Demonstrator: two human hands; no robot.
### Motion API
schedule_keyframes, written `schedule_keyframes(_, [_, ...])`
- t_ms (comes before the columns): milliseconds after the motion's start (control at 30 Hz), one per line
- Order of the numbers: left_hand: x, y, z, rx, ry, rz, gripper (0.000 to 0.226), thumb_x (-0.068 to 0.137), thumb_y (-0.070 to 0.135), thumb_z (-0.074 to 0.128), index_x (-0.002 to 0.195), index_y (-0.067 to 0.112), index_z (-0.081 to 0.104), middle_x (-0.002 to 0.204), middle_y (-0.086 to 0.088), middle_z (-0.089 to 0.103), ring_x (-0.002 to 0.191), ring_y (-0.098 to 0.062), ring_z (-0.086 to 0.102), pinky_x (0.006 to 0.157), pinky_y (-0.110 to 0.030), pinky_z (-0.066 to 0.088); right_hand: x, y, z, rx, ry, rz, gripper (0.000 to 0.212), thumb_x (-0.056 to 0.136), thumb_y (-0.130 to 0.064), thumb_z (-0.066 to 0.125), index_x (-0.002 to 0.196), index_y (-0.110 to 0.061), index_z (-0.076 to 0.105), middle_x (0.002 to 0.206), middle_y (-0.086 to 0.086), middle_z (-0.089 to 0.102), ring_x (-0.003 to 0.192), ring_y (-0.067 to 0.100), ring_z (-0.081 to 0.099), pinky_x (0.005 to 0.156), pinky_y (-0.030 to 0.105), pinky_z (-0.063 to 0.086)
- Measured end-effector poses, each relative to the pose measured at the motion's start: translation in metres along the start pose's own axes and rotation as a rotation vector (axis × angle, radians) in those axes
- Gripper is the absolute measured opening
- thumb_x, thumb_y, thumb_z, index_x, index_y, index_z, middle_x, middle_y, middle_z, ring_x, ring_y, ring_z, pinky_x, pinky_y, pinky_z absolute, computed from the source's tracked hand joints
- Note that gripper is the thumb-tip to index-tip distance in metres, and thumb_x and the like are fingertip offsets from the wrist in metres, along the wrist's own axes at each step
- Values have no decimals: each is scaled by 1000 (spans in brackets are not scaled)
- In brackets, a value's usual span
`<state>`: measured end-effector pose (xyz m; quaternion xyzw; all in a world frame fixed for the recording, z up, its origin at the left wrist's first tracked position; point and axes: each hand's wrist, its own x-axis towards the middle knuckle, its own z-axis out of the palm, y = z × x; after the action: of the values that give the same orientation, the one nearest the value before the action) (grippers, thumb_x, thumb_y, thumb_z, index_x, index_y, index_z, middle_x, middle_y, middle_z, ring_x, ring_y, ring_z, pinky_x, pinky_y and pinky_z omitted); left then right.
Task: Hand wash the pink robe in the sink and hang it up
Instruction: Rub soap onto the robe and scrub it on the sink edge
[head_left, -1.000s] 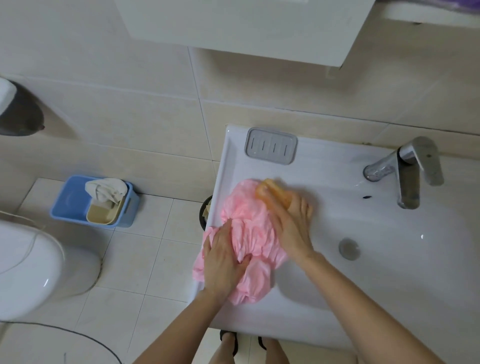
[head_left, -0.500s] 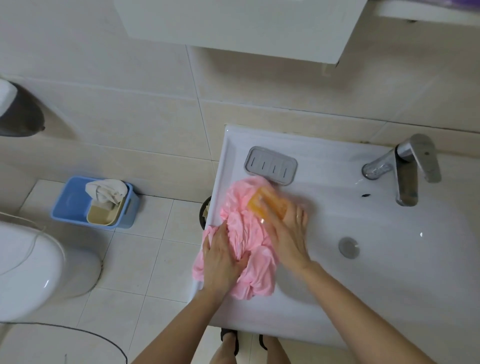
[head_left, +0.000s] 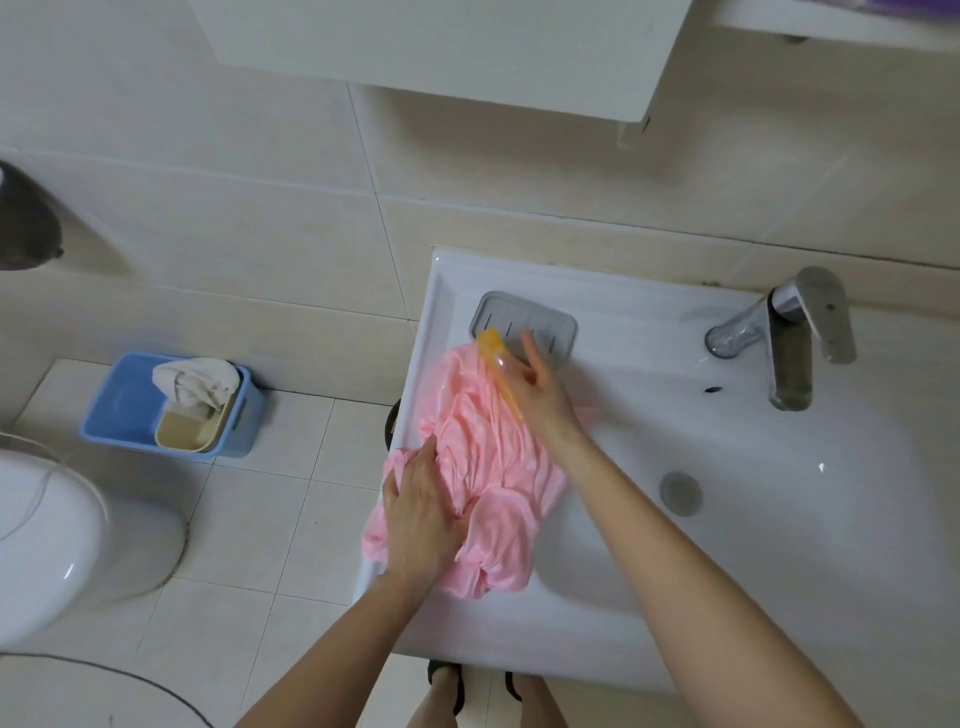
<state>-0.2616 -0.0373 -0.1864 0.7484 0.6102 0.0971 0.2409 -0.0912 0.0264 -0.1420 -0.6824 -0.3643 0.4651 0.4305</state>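
The wet pink robe (head_left: 483, 452) lies bunched on the left side of the white sink (head_left: 649, 597), partly draped over its left rim. My left hand (head_left: 421, 514) presses flat on the robe's near left part. My right hand (head_left: 535, 389) holds an orange bar of soap (head_left: 496, 353) at the robe's far end, right by the grey soap dish (head_left: 556, 322).
A chrome faucet (head_left: 789, 338) stands at the sink's back right, the drain (head_left: 680, 493) in the basin. On the floor to the left are a blue bin (head_left: 124, 410) with a cloth and a white toilet (head_left: 57, 535). A cabinet hangs above.
My right hand has slid the soap up the robe toward the soap dish. The left hand has stayed pressed on the robe.
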Motion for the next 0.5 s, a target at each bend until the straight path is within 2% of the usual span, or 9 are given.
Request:
schedule_keyframes(33, [1, 2, -1, 17, -1, 3, 85, 76, 52, 67, 138, 1, 40, 133, -12, 53, 123, -35, 49, 105, -54, 30, 14, -4, -6, 89, -46, 116, 43, 96, -34, 53, 137, -21, 46, 134, 1, 52, 116, 10, 52, 94, 16, 39])
schedule_keyframes(100, [3, 6, -2, 37, 25, 10, 86, 76, 59, 52, 136, -1, 41, 130, -14, 55, 114, -38, 56, 99, -56, 36, 36, 1, -17, 134, -101, 256, 56, 91, -42, 57, 138, -14, 46, 137, 4, 52, 119, 15, 53, 101, 27, 41])
schedule_keyframes(133, [5, 9, -3, 34, 46, 17, 87, 76, 61, 45, 137, -1, 40, 132, -15, 55, 112, -39, 57, 97, -57, 37, 43, 5, -21, 169, -119, 312, 61, 87, -46, 60, 136, -12, 48, 133, 7, 55, 114, 17, 57, 99, 32, 45])
schedule_keyframes(200, [9, 13, -5, 17, 68, 36, 89, 76, 61, 40, 143, 3, 33, 138, -12, 50, 111, -38, 57, 99, -57, 35, 49, 8, -30, 247, -140, 383, 63, 83, -49, 63, 129, -8, 54, 115, 11, 64, 94, 18, 65, 80, 32, 54])
schedule_keyframes(267, [12, 14, -8, 7, 69, 69, 84, 75, 61, 41, 146, 18, 26, 132, -6, 55, 107, -34, 57, 99, -55, 34, 50, 5, -40, 234, -116, 362, 56, 87, -46, 60, 128, -7, 54, 104, 8, 66, 81, 16, 65, 65, 28, 52])
schedule_keyframes(367, [15, 9, -8, 122, 62, 141, 69, 76, 59, 39, 139, 33, 30, 106, -8, 64, 94, -35, 60, 86, -51, 43, 53, 4, -62, 58, 11, 296, 46, 91, -47, 54, 123, -14, 58, 108, 3, 61, 90, 19, 59, 69, 28, 49])
schedule_keyframes(433, [16, 8, -7, 191, 58, 154, 61, 77, 58, 38, 134, 35, 37, 104, -11, 65, 92, -37, 61, 81, -50, 46, 53, 7, -87, -27, 117, 277, 40, 89, -55, 53, 105, -20, 63, 96, 5, 60, 85, 20, 57, 67, 30, 49])
schedule_keyframes(500, [16, 8, -7, 210, 61, 151, 59, 77, 57, 38, 131, 33, 41, 102, -12, 65, 91, -37, 61, 80, -50, 46, 54, 14, -116, -52, 187, 295, 46, 85, -62, 54, 106, -21, 63, 94, 3, 61, 85, 20, 58, 70, 33, 52])
